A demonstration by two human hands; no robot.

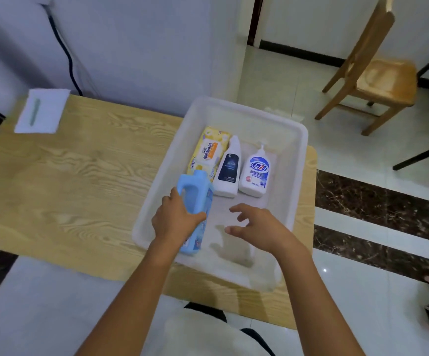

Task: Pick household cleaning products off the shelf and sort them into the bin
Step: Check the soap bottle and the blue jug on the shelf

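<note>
While the left hand (176, 219) grips the blue bottle (195, 191) mid-body at the near-left wall of the bin (298, 140), the right hand (254, 227) hovers over the bin floor w/ fingers loosely spread, holding nothing. Risk: base could snag the bin's left rim and the bottle tips out, or the cap shoves the wipes pack (209, 150) at the bin's far-left. Long axis runs approx along the bin's long side, cap toward its far end.

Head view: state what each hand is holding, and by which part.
The left hand grips the blue bottle around its body, just below the handle. The right hand holds nothing, fingers loosely spread above the white bin.
</note>
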